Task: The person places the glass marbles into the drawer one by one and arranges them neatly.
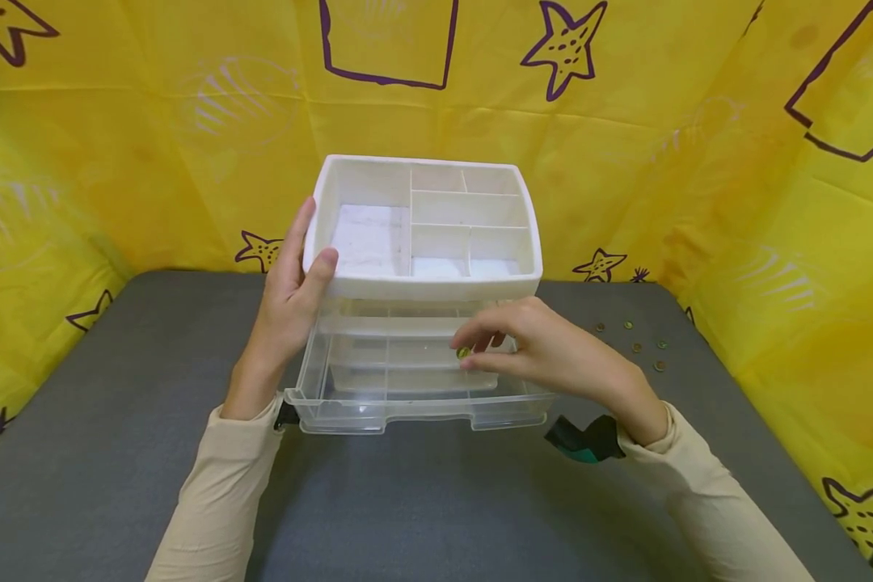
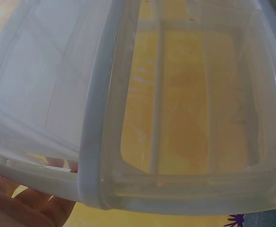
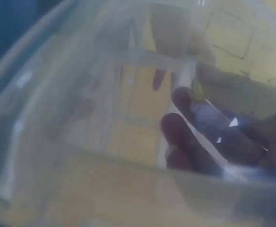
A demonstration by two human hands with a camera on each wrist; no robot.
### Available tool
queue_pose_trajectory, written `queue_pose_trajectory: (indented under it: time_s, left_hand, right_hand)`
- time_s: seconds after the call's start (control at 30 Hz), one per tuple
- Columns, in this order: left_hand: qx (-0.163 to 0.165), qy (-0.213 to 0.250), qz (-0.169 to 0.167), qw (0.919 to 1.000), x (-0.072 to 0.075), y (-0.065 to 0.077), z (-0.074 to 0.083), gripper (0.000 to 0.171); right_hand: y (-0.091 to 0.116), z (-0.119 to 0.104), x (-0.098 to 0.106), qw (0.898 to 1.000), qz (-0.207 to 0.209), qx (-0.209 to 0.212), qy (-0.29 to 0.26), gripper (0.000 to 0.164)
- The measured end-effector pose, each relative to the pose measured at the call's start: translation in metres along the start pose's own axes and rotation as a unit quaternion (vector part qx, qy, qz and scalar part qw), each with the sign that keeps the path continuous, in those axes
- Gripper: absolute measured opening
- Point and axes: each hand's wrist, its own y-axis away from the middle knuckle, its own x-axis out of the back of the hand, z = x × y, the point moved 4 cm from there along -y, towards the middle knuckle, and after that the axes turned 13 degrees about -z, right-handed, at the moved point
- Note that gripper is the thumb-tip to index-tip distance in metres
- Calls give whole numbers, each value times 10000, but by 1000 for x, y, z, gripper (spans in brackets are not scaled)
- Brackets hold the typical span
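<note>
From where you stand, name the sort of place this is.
Probably a staged tabletop booth: yellow cloth with starfish drawings hangs behind and beside a grey tabletop bearing a white organizer.

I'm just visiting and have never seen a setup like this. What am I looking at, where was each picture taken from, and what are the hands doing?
There's no machine at work here, just a person working bare-handed. The wide picture comes from a camera worn on the head, looking forward and down. The other two come from cameras worn on the wrists, each watching one hand's work; the right one is blurry.

On the gray table is a white organizer with a divided top and a clear drawer sticking out below it. The left hand grips the organizer's side, thumb over the rim. The right hand pinches a small disc above the drawer. Five more discs lie to the right; they're too small to identify further.
</note>
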Motion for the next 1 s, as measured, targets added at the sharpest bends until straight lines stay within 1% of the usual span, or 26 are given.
queue_pose_trajectory:
  time_s: [0.1,0.33,0.63,0.87,1.0]
  left_hand:
    - [10,3,3,10000,0,0,0,62]
    - [38,-20,3,10000,0,0,0,62]
    - [102,-94,-6,9999,-1,0,0,62]
    - [102,-57,-3,9999,0,1,1,62]
    - [99,-35,-19,9999,0,1,1,62]
  right_hand:
    - [-4,0,-2,9998,-163,-69,-25,16]
    - [-10,-1,-3,9980,-518,-336,128,15]
    - [-14,-1,-6,9976,-570,-197,349,17]
    - [-15,-2,-10,9945,-678,-547,589,15]
    - [-15,-1,-11,9933,-727,-634,643,13]
